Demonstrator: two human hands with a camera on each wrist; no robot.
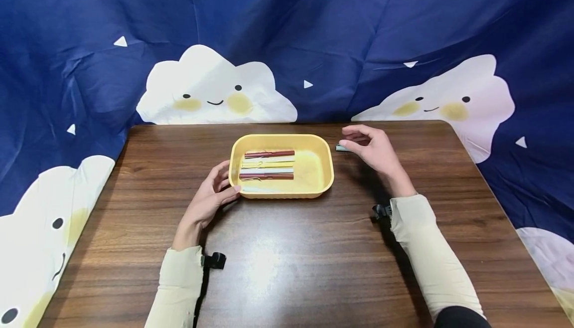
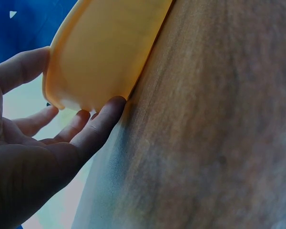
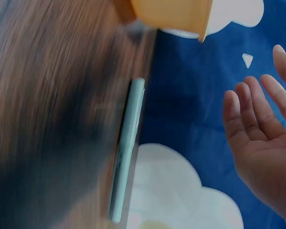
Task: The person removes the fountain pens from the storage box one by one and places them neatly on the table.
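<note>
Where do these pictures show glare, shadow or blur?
Head view: white glare on the table, a dark shadow beside the right sleeve; left wrist view: the table's grain soft and blurred; right wrist view: streaky table blur, a broad dark patch, the pale green pen comparatively sharp.

Head view looked forward and down from above, farthest back; took in tray point(image 1: 311, 168), table point(image 1: 336, 268), curtain point(image 1: 314, 34). Left wrist view: close, turned sideways (table stood on right), faced tray's end, left hand point(image 2: 43, 148). Right wrist view: close, sideways too, faced pen point(image 3: 127, 148), curtain, right hand point(image 3: 264, 143). All three shared tray; head and right wrist, pen.
</note>
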